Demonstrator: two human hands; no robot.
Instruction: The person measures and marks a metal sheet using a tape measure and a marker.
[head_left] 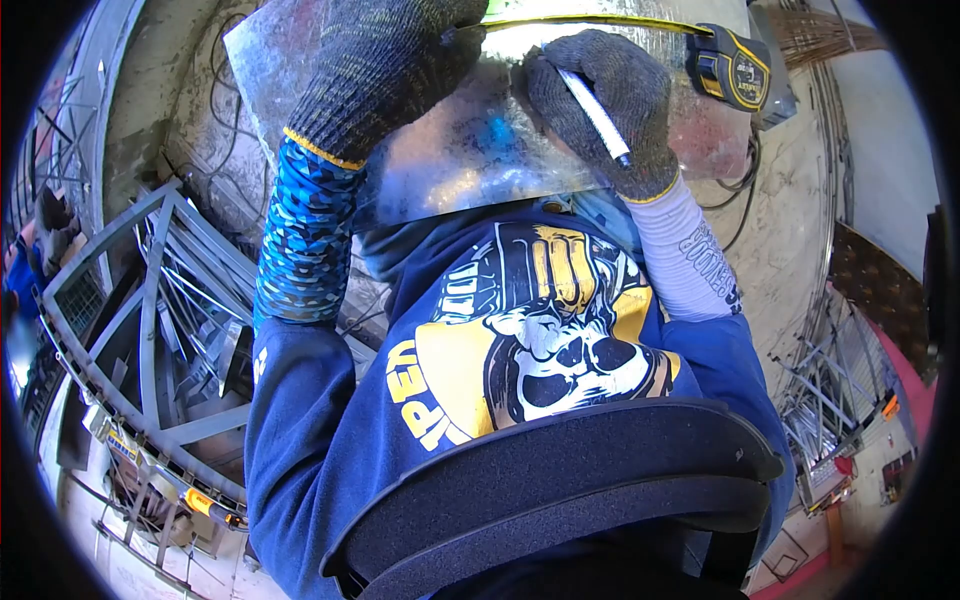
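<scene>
My left hand (395, 70), in a dark knitted glove with a yellow cuff, is closed at the end of the yellow blade of a tape measure (738, 68). That blade stretches across a shiny metal sheet (440, 170) in front of my body. The tape's black and yellow case rests at the sheet's right side. Just below the blade, my right hand (610, 110), gloved too, is closed around a white marker pen (597, 118). The pen slants across the back of the hand with its dark end toward my wrist. Its other end is hidden by my fingers.
At left stands a metal frame (155, 300) with metal offcuts (205, 270) piled in it. An orange and black tool (210, 507) lies at lower left. More metal pieces (825, 395) are at right. Cables (745, 190) run over the floor, and a broom (820, 38) lies top right.
</scene>
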